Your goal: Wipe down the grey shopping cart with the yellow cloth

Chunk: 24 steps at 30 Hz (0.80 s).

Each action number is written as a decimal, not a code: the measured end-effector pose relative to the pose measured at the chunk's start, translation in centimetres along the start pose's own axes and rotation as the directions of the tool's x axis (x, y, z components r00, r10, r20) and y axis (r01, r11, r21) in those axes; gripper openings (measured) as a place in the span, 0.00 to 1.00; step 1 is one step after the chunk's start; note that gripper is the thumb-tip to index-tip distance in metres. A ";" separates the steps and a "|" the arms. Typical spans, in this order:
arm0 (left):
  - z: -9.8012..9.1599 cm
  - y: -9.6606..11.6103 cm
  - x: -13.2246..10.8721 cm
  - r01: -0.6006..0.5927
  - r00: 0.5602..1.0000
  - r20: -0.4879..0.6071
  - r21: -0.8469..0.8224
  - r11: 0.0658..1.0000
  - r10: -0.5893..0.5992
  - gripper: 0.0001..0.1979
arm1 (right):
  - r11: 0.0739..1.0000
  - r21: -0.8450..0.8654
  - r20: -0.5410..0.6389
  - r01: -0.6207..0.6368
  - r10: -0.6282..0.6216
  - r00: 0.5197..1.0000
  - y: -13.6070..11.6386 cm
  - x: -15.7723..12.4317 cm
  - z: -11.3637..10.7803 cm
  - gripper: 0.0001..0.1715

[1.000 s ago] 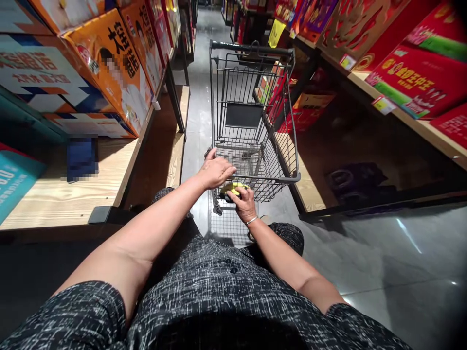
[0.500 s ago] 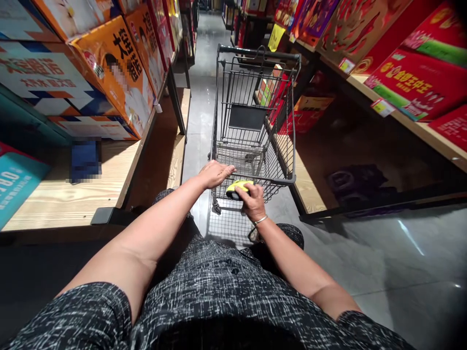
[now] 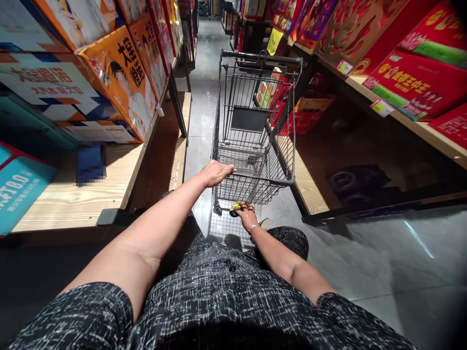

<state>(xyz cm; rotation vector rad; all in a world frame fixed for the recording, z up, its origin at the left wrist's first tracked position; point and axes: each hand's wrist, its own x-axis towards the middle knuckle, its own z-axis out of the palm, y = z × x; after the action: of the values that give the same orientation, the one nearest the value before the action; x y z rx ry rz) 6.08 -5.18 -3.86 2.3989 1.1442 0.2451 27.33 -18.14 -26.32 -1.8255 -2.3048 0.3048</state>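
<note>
A dark wire shopping cart [image 3: 251, 181] stands before me, its open top facing up. My left hand [image 3: 218, 173] is at the near left of its rim, fingers together and pressed against the bar; whatever lies under the fingertips is hidden. Lower down, outside the cart's near end, my right hand [image 3: 247, 214] is closed around a small yellow and black tape measure [image 3: 235, 209]. The fingers cover much of that tool, and a drawn-out blade cannot be made out. A bracelet circles the right wrist.
On the left, a wooden shelf [image 3: 120, 170] bears orange boxes [image 3: 120, 78] and a blue item [image 3: 91, 163]. Red gift boxes [image 3: 408, 85] fill the right shelf, with a purple package [image 3: 359, 184] beneath. The tiled aisle [image 3: 207, 63] runs ahead between the shelves.
My right hand has moved down with the tape measure, from near the cart's rim to beside the lower basket. The left hand stays at the rim.
</note>
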 end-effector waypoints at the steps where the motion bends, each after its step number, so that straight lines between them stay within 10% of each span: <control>1: -0.1 0.0 0.0 -0.004 1.000 0.006 -0.001 1.000 0.004 0.34 | 1.000 0.005 0.012 0.004 -0.004 1.000 0.0 0.0 0.2 0.22; 9: -0.4 -0.5 0.1 -0.040 0.999 0.025 0.019 0.999 0.039 0.33 | 0.995 -0.028 -0.209 0.101 -0.104 0.972 -0.2 1.6 -5.4 0.28; 13: -0.6 -0.8 0.3 -0.041 0.998 0.061 0.090 0.995 0.036 0.30 | 0.987 -0.100 -0.625 0.128 -0.162 0.763 -0.1 1.8 -11.5 0.29; 17: -0.2 -0.2 0.3 -0.041 0.996 0.081 0.217 0.975 0.024 0.27 | 0.988 -0.152 -0.793 0.027 -0.139 0.593 0.5 2.1 -14.9 0.30; 24: 2.2 0.9 -0.3 -0.114 0.993 0.002 0.235 0.965 0.117 0.34 | 0.993 -0.118 -0.527 0.030 -0.088 0.845 2.6 0.6 -6.6 0.24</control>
<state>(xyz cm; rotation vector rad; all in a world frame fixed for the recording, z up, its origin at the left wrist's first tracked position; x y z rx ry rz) 7.28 -6.64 -5.28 2.6794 1.0933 0.1695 31.38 -16.66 -20.69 -1.6112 -1.9987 -0.3091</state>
